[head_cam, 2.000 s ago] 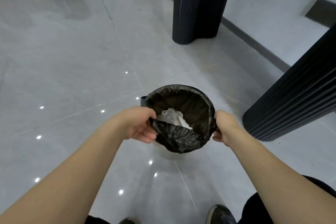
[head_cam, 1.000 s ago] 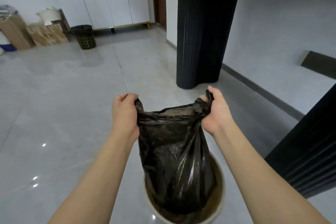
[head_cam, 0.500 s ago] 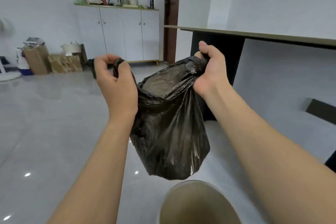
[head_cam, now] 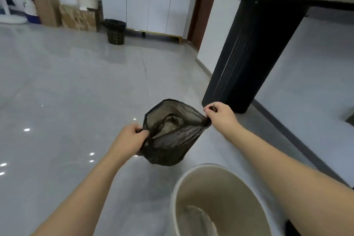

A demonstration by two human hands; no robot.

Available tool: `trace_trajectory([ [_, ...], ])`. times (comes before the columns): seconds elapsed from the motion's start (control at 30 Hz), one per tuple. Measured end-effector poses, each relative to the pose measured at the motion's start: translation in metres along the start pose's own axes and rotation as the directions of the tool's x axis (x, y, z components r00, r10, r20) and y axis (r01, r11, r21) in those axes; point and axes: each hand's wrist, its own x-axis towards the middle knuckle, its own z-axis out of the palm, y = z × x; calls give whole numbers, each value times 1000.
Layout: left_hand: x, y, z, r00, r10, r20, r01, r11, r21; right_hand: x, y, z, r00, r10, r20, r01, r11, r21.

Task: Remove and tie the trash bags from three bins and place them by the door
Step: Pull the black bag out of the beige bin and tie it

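While wide grey tiled floor [head_cam: 76, 86] lies open across the frame's left, the left hand [head_cam: 132, 136] pinches one rim of the single thin black plastic trash bag [head_cam: 168, 136] at centre, the right hand [head_cam: 220, 115] pinches the other rim, mouth spread. Two bins show: one dark patterned bin [head_cam: 115, 31] upper left, one beige round bin [head_cam: 216, 203] at the lower edge, beside the black table leg [head_cam: 249, 53].
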Motion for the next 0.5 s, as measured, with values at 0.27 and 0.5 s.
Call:
trace_trajectory([
  [0.27, -7, -116, -11, 963, -237, -130, 264, 713, 649, -11, 52, 43, 983, 104, 154, -77, 982, -170],
  [0.5, -1, -47, 58, 861, 12, 508, -341, 755, 560, -7, 31, 38, 986, 68, 152, -70, 998, 4],
])
